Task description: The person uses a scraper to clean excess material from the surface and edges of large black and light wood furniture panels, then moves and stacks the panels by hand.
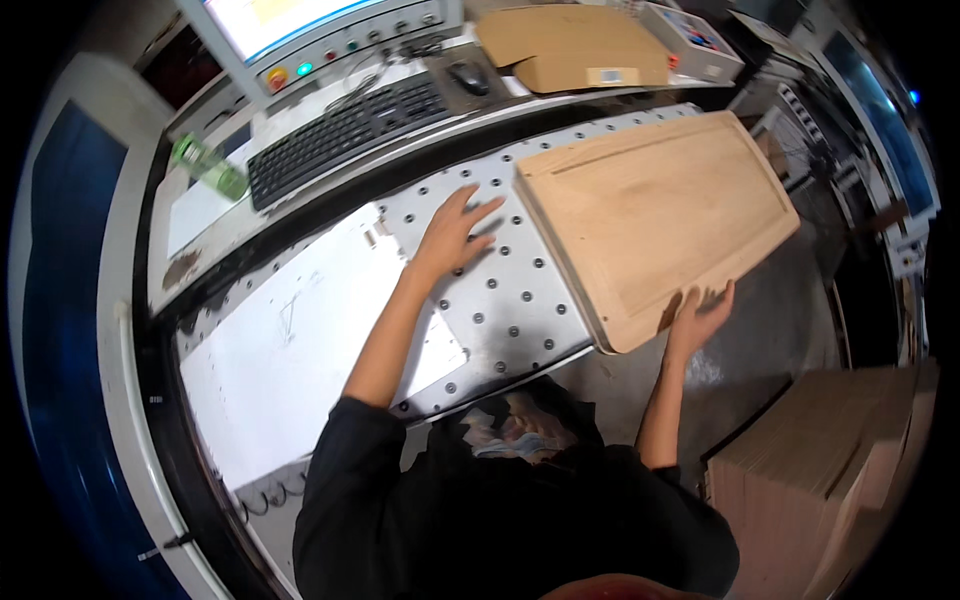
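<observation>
A pale wooden board with a groove around its face lies at the right end of the metal table, jutting out past the edge. It looks thick at its left side; whether it is one board or several stacked I cannot tell. My right hand is at the board's near edge, fingers spread and not wrapped round it; whether they touch it is unclear. Left of the board, my left hand hovers over the table's studded top, fingers apart and holding nothing. A white panel lies under my left forearm.
Behind the table, a shelf carries a black keyboard, a mouse, a green bottle and flat cardboard. A control panel with a screen stands at the back. Stacked brown boards stand at lower right.
</observation>
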Action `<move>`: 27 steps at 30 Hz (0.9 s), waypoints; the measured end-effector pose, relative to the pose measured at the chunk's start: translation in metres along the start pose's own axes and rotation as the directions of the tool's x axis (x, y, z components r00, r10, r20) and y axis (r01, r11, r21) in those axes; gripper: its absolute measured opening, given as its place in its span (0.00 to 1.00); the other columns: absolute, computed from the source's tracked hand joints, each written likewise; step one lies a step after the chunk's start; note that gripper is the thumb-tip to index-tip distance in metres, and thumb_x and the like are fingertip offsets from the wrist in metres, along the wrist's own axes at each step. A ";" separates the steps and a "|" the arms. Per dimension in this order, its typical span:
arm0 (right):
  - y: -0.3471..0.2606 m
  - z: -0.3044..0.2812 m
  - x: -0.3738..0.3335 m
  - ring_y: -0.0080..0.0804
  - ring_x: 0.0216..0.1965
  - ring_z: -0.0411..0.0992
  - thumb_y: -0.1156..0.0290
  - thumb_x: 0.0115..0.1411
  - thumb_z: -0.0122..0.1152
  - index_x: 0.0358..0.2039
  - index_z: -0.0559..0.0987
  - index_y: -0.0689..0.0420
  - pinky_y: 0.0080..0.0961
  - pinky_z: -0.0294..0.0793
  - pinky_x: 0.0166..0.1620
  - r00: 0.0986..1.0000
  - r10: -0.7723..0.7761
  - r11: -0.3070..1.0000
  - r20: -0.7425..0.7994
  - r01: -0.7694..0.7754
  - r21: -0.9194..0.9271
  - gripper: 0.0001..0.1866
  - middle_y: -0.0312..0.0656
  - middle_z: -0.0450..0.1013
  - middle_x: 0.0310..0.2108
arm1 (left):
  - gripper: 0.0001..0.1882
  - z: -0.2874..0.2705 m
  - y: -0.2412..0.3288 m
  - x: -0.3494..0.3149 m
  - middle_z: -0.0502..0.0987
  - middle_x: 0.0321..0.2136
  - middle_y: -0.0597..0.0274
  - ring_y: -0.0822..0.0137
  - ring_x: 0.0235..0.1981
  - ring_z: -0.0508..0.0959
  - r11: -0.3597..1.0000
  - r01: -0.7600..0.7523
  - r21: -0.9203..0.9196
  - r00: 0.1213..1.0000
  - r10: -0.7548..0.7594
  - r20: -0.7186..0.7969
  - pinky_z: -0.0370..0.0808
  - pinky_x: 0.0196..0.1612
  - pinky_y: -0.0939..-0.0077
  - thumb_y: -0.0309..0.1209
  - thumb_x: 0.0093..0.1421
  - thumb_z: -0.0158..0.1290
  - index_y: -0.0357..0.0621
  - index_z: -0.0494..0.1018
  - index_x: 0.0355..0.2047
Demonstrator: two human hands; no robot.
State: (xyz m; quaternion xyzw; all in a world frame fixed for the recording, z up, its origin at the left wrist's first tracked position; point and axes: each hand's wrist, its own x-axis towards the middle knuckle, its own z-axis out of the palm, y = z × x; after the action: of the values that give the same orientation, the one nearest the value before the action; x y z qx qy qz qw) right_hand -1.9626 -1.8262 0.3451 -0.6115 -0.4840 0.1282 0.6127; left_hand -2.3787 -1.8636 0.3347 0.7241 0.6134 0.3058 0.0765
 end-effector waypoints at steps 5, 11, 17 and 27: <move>-0.059 0.013 -0.118 0.49 0.67 0.63 0.73 0.66 0.59 0.62 0.72 0.64 0.43 0.62 0.68 0.577 -0.160 0.982 0.801 0.013 0.186 0.24 0.54 0.69 0.62 | 0.31 -0.045 -0.004 -0.234 0.64 0.65 0.34 0.29 0.67 0.59 0.820 0.520 0.238 0.850 -0.471 -0.236 0.57 0.69 0.40 0.45 0.59 0.64 0.52 0.75 0.62; -0.056 0.048 -0.243 0.68 0.76 0.40 0.53 0.65 0.62 0.67 0.65 0.70 0.70 0.32 0.71 -0.044 -0.198 0.822 0.979 0.536 0.191 0.39 0.63 0.49 0.74 | 0.39 -0.072 0.013 -0.387 0.55 0.71 0.34 0.26 0.72 0.50 0.377 0.890 0.256 0.455 -0.763 -0.459 0.50 0.70 0.34 0.59 0.63 0.57 0.55 0.67 0.69; -0.094 0.091 -0.279 0.67 0.77 0.39 0.55 0.63 0.64 0.72 0.52 0.71 0.68 0.28 0.72 -0.360 -0.242 0.757 0.901 0.512 0.407 0.49 0.65 0.47 0.75 | 0.42 -0.106 -0.040 -0.431 0.49 0.75 0.40 0.31 0.75 0.47 0.332 0.905 0.266 0.423 -0.766 -0.484 0.47 0.73 0.37 0.63 0.64 0.53 0.60 0.60 0.73; -0.151 0.155 -0.407 0.65 0.76 0.43 0.50 0.63 0.64 0.70 0.55 0.74 0.70 0.30 0.72 -0.457 -0.434 0.617 0.776 0.477 0.626 0.49 0.66 0.50 0.73 | 0.38 -0.213 -0.168 -0.516 0.55 0.74 0.50 0.38 0.75 0.50 0.415 0.869 0.271 0.494 -0.689 -0.529 0.49 0.74 0.43 0.65 0.63 0.52 0.67 0.67 0.69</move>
State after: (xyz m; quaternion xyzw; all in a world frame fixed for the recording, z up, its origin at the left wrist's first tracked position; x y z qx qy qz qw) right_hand -2.3476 -2.0673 0.2660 -0.0218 -0.9704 0.2401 0.0112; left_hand -2.6659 -2.3627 0.2434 0.2742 0.9410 0.1785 -0.0871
